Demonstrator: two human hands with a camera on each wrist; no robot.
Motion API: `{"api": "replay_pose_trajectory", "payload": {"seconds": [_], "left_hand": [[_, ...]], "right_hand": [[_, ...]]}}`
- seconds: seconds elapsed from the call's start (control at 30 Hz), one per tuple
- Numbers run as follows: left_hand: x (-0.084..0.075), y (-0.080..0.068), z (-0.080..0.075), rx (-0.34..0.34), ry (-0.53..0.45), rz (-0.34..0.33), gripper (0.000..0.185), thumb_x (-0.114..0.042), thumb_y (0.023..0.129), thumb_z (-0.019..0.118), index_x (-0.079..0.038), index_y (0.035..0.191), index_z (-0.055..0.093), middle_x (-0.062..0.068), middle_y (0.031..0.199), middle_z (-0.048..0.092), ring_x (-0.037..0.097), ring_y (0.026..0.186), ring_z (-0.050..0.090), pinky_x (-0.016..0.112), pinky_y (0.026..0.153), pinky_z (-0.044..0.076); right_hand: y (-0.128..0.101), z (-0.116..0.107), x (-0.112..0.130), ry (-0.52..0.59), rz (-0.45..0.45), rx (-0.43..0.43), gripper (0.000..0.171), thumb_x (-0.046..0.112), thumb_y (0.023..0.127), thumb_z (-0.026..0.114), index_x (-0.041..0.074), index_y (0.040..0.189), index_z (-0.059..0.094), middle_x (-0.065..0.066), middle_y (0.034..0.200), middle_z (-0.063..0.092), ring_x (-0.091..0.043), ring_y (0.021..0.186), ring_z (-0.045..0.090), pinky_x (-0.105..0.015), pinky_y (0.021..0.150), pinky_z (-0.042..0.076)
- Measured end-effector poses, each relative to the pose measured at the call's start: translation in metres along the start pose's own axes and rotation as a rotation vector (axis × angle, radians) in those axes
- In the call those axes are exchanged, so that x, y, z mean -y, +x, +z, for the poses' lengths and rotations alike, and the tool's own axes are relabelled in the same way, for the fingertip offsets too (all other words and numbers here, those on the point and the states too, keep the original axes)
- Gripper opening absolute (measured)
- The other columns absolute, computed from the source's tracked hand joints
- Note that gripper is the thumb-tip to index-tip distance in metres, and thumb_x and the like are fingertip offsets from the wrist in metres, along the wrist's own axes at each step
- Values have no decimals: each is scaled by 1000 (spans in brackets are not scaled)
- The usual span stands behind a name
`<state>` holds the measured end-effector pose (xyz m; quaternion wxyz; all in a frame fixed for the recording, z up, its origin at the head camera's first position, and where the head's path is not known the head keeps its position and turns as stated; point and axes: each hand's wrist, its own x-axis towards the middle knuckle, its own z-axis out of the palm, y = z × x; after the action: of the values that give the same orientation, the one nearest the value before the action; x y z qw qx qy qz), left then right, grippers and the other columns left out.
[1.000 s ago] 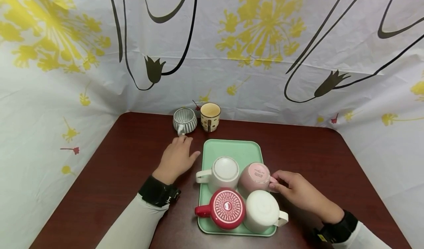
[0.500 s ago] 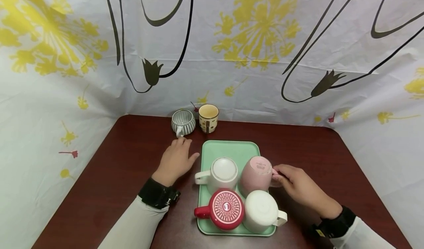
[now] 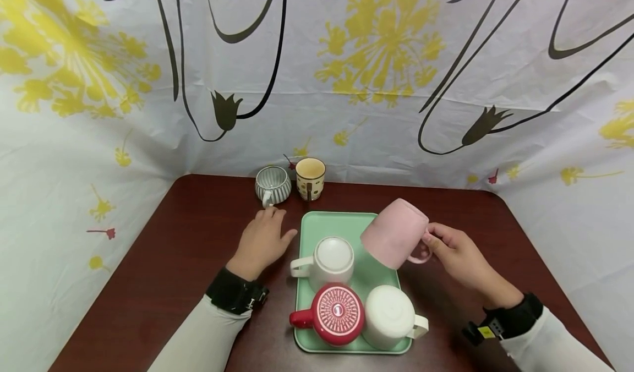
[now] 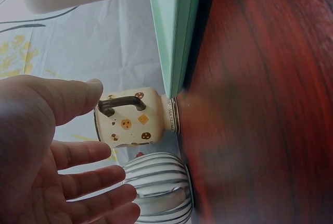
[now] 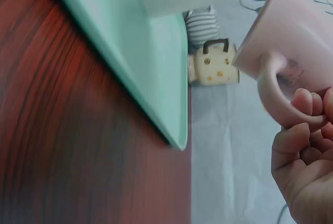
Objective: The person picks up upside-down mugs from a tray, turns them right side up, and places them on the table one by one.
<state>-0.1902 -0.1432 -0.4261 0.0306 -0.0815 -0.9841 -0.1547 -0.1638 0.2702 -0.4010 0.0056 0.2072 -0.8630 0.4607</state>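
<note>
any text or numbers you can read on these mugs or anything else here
Red mug, upturned base: a white mark at the centre that may be "1"; too small to be sure.
Cream spotted mug, band at its base: dark lettering, too blurred to read.
Yellow tag on the right wristband: too small to read.
Pink mug, white mugs, striped cup, green tray: no text shows.
</note>
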Motion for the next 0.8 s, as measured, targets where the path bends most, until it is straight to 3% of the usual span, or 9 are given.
{"api": "replay_pose_trajectory", "payload": {"seconds": [0.17, 0.33, 0.57, 0.8], "left_hand": [[2, 0, 2, -7, 6, 2, 62, -43, 102, 66, -1, 146, 54, 20, 140, 56, 36, 131, 55, 52, 105, 52], [4, 1, 4, -16, 8, 7, 61, -42, 101, 67, -1, 145, 55, 20, 140, 57, 36, 131, 55, 51, 105, 52], [4, 2, 5, -18, 10, 11, 61, -43, 102, 66, -1, 145, 55, 19, 141, 57, 36, 132, 54, 51, 105, 52], [4, 2, 4, -12, 15, 6, 61, -42, 101, 66, -1, 145, 55, 19, 141, 57, 35, 132, 55, 50, 105, 52]], "right_hand": [[6, 3, -2, 303, 85, 70, 29, 17, 113, 45, -7, 101, 56, 1, 83, 58, -15, 74, 55, -30, 62, 50], [12, 7, -5, 586, 148, 178, 30, 25, 114, 42, 3, 97, 55, 2, 84, 55, -10, 75, 52, -31, 62, 41], [21, 14, -13, 969, 163, 363, 35, 18, 116, 27, 7, 96, 53, 1, 86, 52, -12, 79, 46, -34, 72, 25], [28, 18, -17, 1210, 191, 448, 42, 16, 116, 19, 6, 101, 56, -1, 89, 55, -13, 81, 45, -28, 73, 25]]}}
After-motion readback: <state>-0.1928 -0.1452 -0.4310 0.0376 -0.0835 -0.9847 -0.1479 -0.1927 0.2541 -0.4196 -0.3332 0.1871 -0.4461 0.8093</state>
